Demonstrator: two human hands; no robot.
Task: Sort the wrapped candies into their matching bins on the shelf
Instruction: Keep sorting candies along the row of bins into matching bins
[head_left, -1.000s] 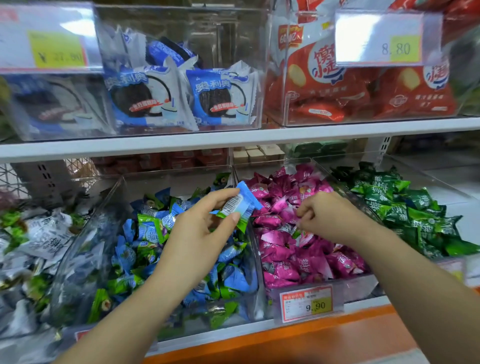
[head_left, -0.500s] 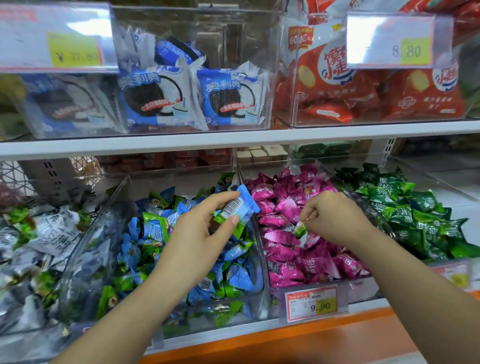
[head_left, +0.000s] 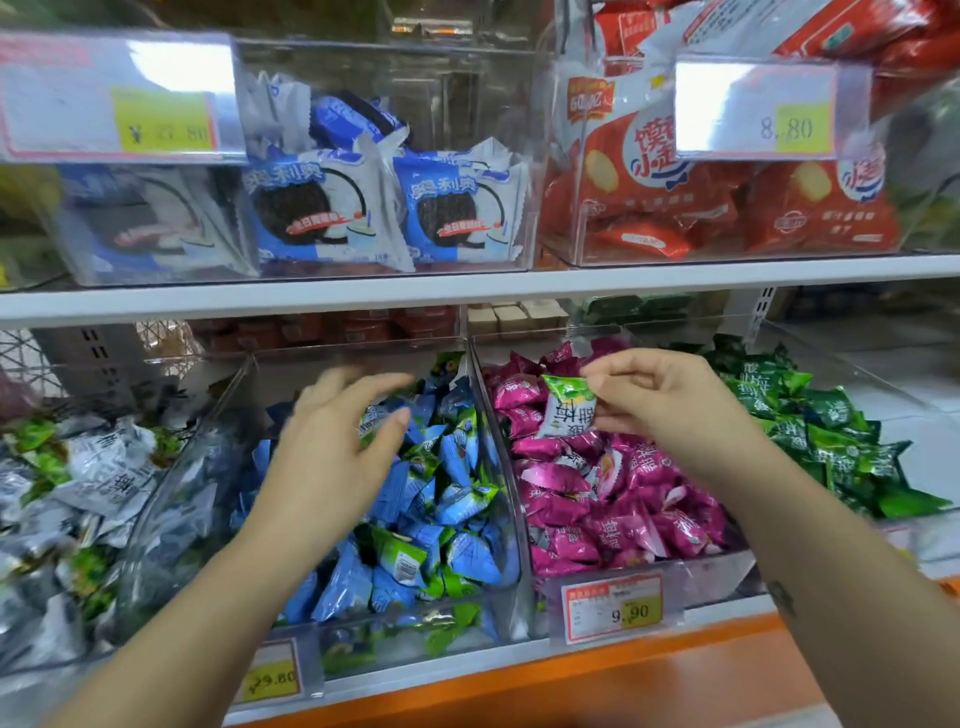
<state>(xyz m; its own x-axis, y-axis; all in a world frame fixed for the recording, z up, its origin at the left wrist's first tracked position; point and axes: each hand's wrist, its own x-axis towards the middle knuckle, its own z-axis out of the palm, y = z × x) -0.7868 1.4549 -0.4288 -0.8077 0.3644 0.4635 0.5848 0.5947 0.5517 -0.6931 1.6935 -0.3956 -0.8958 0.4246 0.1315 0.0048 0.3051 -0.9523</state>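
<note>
Over 9.90 bin (head_left: 723, 574), right hand (head_left: 670, 410) pinches candy (head_left: 567, 410)

**Colour key.** The candy (head_left: 569, 408) pinched in your right hand (head_left: 670, 410) has a bright green top and a white body printed with dark characters. Beneath it, the pink candies (head_left: 613, 488) are magenta with white print. To their left, the blue-and-green candies (head_left: 457, 499) mix sky blue with lime. On your far right lie the dark green candies (head_left: 826, 436), lettered in white. On your far left, the silver-grey candies (head_left: 104, 483) are flecked with green. Above, the cookie packs (head_left: 317, 208) show blue and white around a black biscuit, and the snack packs (head_left: 810, 218) are red. The price tags (head_left: 613, 608) are white with yellow patches. The shelf lip (head_left: 649, 670) is orange.
</note>
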